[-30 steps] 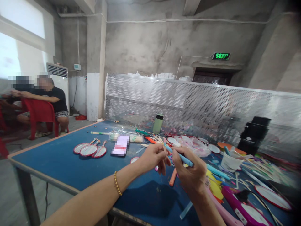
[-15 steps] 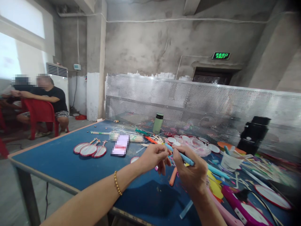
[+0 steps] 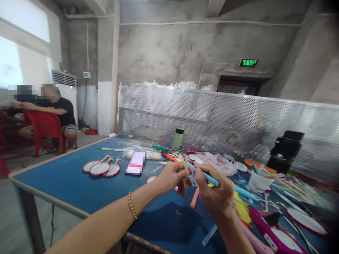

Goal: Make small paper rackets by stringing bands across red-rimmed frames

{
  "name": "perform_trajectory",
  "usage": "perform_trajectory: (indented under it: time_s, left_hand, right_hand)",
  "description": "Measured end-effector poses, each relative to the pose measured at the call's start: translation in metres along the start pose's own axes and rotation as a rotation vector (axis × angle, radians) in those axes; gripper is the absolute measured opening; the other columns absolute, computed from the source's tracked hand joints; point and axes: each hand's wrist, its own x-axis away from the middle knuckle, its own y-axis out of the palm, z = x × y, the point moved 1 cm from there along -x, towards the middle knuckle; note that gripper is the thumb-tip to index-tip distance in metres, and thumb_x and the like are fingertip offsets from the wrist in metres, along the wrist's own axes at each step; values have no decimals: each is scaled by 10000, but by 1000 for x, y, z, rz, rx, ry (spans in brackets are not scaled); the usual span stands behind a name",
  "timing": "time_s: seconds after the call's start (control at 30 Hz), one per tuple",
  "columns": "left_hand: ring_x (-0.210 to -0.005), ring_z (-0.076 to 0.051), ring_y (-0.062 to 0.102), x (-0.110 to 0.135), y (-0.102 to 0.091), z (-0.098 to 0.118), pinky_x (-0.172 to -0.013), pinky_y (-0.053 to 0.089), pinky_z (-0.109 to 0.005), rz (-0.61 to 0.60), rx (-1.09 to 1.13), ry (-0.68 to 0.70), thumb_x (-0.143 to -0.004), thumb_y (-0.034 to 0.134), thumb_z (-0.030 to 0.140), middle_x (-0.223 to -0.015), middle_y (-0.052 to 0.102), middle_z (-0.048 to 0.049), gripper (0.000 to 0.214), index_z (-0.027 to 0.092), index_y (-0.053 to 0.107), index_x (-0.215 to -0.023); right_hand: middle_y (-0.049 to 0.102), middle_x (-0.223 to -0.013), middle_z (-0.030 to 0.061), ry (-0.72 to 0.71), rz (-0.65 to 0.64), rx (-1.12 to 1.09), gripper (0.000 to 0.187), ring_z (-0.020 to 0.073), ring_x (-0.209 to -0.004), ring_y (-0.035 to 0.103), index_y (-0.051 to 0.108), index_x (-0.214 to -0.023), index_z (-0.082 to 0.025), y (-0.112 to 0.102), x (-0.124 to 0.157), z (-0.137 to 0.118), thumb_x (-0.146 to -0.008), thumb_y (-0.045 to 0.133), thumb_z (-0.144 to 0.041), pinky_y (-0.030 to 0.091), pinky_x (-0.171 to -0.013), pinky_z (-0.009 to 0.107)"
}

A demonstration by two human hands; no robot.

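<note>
My right hand holds a light-blue marker pen, slanting down to the right, its far end close to my left fingers. My left hand, with a gold bead bracelet on the wrist, is closed in a pinch. What sits between its fingertips is small and mostly hidden. Below and between the hands an orange marker-like stick lies on the blue table. A translucent stick rests near the front edge.
Several small red-rimmed round fans and a phone lie to the left. A green bottle stands behind. At right are a white cup, a purple device and scattered sticks. A perforated metal panel borders the back.
The blue marker pen and my right hand have shifted very slightly. My left hand keeps its pinch in nearly the same place.
</note>
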Motion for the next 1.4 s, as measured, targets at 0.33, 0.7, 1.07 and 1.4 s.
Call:
perform_trajectory:
  time_s: [0.33, 0.7, 1.07, 1.4]
  left_hand:
    - [-382, -100, 587, 0, 0, 2, -333, 398, -167, -3, 11, -11, -826, 529, 311, -685, 628, -12, 168, 156, 471, -800]
    - [-367, -103, 577, 1, 1, 2, -320, 397, -176, -1, 21, 10, -841, 514, 278, -671, 615, -8, 136, 148, 490, -810]
    - [-371, -114, 583, 0, 1, 2, -320, 399, -180, -5, 15, 3, -830, 513, 278, -681, 629, -21, 135, 146, 488, -812]
    - [-374, -114, 586, 0, 1, 3, -316, 395, -175, 2, 12, -5, -841, 499, 262, -677, 627, -20, 119, 146, 490, -814]
  right_hand:
    - [705, -712, 3, -5, 6, 5, 109, 127, -617, 651, 687, -791, -191, -1, -1, -1, -852, 597, -180, 489, -559, 234]
    - [699, -698, -1, -6, -8, -5, 117, 125, -605, 644, 679, -784, -190, 0, -2, -2, -859, 590, -172, 484, -551, 232]
    - [697, -710, 1, 8, -13, -14, 105, 122, -616, 637, 679, -800, -187, -1, -1, 0, -861, 596, -169, 478, -568, 234]
    - [713, -758, 15, 7, 30, -15, 85, 139, -673, 663, 683, -819, -187, 1, 0, 2, -853, 608, -164, 489, -590, 240]
